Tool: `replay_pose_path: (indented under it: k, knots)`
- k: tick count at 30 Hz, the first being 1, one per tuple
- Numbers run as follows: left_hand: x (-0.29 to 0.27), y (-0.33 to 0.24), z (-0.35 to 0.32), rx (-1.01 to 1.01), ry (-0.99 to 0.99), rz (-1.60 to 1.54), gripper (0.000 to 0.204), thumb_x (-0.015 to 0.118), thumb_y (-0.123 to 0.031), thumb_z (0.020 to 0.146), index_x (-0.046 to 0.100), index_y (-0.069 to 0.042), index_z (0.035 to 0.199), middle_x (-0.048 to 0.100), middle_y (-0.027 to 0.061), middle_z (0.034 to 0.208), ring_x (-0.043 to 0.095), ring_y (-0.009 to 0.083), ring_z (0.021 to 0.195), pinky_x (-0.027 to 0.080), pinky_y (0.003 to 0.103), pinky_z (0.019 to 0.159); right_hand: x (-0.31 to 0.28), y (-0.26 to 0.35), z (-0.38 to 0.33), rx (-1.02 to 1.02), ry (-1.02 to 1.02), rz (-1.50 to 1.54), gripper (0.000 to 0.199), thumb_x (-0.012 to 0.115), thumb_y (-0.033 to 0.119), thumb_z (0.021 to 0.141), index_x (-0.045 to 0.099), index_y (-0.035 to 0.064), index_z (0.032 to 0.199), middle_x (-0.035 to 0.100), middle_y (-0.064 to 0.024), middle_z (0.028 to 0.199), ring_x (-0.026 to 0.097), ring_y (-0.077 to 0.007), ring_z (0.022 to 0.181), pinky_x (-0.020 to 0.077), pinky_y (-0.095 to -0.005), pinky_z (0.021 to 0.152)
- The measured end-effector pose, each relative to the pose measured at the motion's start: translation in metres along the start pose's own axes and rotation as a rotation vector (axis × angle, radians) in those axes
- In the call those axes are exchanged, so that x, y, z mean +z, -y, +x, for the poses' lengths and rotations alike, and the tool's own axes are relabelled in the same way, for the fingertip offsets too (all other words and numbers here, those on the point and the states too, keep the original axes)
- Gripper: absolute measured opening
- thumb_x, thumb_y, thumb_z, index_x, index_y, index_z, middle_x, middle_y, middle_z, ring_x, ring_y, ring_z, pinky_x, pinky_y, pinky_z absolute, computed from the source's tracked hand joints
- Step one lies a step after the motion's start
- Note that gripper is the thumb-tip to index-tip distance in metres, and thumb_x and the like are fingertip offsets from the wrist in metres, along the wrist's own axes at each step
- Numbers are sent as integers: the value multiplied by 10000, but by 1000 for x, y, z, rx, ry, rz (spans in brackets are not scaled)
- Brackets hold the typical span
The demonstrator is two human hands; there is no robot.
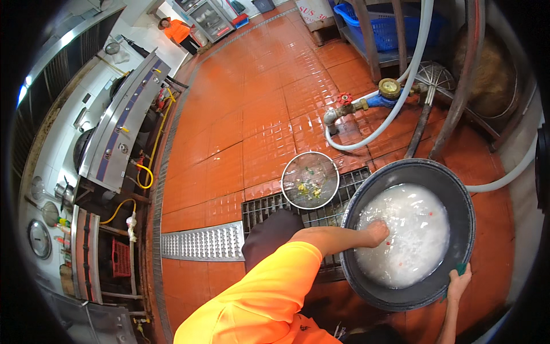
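Left grip [378,233]: dipped at the fingers into the cloudy water [404,246]; whether they are curled together or spread, I cannot tell.
Right grip [459,284]: clamped on a green pad [461,268] at the near right rim of the tub.
Tub [462,226]: black and round, under the left grip and against the right one. With one hand inside and one on the rim, a hard push by either could tip or slide it; the cause would be uneven load.
Water: all around the left grip, well below the rim. A fast sweep would likely slosh it out.
Red bits [431,214]: floating, one just beside the left grip. They may stay behind if the cloudiness hides others.
Pad: under the right grip; wet fingers could let it slip into the tub.
Strainer [294,174]: ahead and left of the left grip, partly over the grate [263,215]. A knock from the left elbow could spill its scraps [315,192] through the bars.
Floor [252,126]: shiny, apparently wet, beyond both grips; a foot could skid.
Hose [416,69]: ahead of both grips; a snag while shifting the tub might tug the valve [344,98].
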State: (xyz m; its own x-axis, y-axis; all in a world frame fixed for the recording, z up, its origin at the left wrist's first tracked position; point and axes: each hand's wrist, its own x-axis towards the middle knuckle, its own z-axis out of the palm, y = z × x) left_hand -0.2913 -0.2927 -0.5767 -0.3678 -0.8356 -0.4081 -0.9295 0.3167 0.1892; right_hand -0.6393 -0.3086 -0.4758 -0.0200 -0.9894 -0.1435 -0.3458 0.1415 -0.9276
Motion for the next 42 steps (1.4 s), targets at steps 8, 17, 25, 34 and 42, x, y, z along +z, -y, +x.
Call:
replay_pose_path:
  k: [8,17,25,34,42]
  knots:
    - [1,-2,-9,-99,15,-114,212,577,-37,735,653,9,928,639,193,921,624,303,934,495,393,834,0,0,1,-77,29,41,345,464,-30,667,544,-44,1003,576,-36,843,518,-130,710,443,-247,671]
    - [33,-15,-22,98,315,-133,178,627,-68,649,672,11,803,657,200,868,639,343,862,525,404,756,8,17,-3,-38,-9,-86,286,498,-5,626,528,-68,903,560,-94,737,523,-197,660,450,-330,630]
    - [5,-27,-7,167,153,-23,238,584,-38,690,655,24,908,642,213,955,636,339,911,515,407,797,-7,-13,1,-151,-192,-141,254,531,20,587,525,-49,831,537,-111,667,512,-227,603,433,-357,598]
    - [7,-19,-18,145,-82,106,216,547,-20,709,656,61,877,638,186,915,581,310,973,477,394,846,2,14,1,-26,-46,-243,219,542,25,612,545,-30,824,562,-75,684,526,-192,623,455,-331,636]
    - [40,-25,3,77,-210,-275,206,581,-23,672,632,57,854,544,249,1012,552,333,968,490,373,809,-2,11,-2,-54,-23,-55,278,490,-17,638,558,-48,906,582,-49,770,534,-154,680,451,-273,651]
